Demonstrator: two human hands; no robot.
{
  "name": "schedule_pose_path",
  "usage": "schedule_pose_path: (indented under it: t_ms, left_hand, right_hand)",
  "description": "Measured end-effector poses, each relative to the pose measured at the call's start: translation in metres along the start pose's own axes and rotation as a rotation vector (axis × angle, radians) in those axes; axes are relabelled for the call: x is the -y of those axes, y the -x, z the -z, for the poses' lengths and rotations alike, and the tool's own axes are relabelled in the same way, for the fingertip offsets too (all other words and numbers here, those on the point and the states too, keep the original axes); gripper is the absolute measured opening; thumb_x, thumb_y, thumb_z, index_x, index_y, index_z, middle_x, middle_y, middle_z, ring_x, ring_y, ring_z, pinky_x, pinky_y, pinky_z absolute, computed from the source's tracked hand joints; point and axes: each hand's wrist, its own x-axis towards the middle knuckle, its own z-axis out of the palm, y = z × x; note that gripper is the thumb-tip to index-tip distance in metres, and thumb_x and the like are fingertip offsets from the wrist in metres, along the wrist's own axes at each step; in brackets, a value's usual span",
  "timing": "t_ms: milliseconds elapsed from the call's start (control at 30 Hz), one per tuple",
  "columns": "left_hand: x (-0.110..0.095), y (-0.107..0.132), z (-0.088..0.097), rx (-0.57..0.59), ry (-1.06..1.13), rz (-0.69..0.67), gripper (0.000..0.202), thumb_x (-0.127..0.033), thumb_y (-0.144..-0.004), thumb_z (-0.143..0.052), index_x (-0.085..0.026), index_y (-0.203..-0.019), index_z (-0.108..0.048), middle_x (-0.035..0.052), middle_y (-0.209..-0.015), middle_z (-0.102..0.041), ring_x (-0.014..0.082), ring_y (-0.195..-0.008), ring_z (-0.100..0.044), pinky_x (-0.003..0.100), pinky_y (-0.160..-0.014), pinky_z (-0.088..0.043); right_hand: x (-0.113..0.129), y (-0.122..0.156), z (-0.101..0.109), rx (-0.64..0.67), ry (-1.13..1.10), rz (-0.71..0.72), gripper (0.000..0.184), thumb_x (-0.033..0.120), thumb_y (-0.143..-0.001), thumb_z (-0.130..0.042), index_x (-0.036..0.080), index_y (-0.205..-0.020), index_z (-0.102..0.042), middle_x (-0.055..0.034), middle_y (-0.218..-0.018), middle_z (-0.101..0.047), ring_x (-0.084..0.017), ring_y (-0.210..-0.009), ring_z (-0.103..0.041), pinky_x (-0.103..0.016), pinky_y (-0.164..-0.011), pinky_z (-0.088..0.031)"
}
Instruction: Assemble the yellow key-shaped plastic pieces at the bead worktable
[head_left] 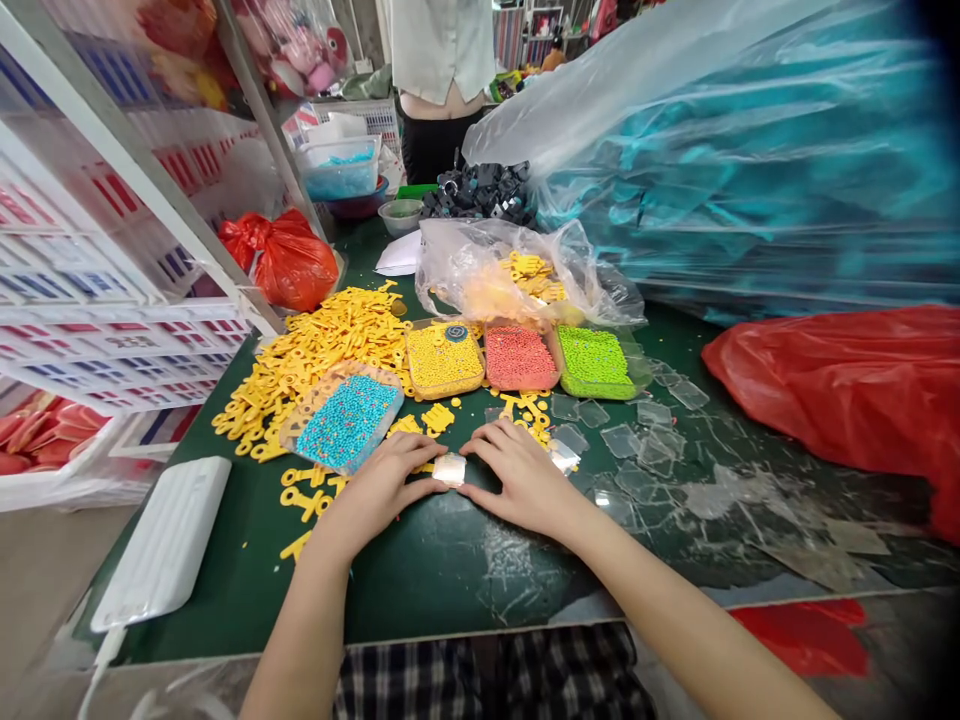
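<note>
Head view: both my hands meet on one small clear packet near the desk's front edge.

My left hand [379, 490] and right hand [525, 478] lie flat on the green desk [442, 570], fingertips pinching the small clear packet [450, 468] between them. Just behind it sit the blue bead tray [346, 420], yellow bead tray [444, 360], red bead tray [519, 357] and green bead tray [594, 362]; yellow plastic pieces [322, 350] heap toward the back left.
</note>
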Motion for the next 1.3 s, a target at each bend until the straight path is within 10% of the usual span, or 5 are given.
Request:
schedule_pose_path:
  t_ms: [867, 1300]
  left_hand:
    - [0.015, -0.015, -0.005, 0.037, -0.073, 0.098, 0.037, -0.041, -0.075, -0.076, -0.03, -0.11, -0.073, 0.005, -0.096, -0.061, 0.0267, -0.095, -0.056, 0.038, -0.083, -0.046]
    - [0.02, -0.018, 0.0, -0.086, -0.01, -0.17, 0.031, -0.047, -0.076, -0.072, -0.024, -0.097, -0.074, 0.003, -0.088, -0.062, 0.0227, -0.086, -0.061, 0.034, -0.077, -0.051]
  right_hand:
    - [0.002, -0.005, 0.001, 0.049, 0.014, -0.076, 0.023, 0.037, -0.082, -0.07, 0.02, -0.097, -0.073, -0.0104, -0.107, -0.058, -0.028, -0.11, -0.046, -0.045, -0.094, -0.043]
    - [0.015, -0.008, 0.005, 0.042, 0.031, -0.133, 0.022, 0.032, -0.083, -0.07, 0.02, -0.102, -0.069, -0.0073, -0.1, -0.066, -0.025, -0.103, -0.052, -0.041, -0.091, -0.042]
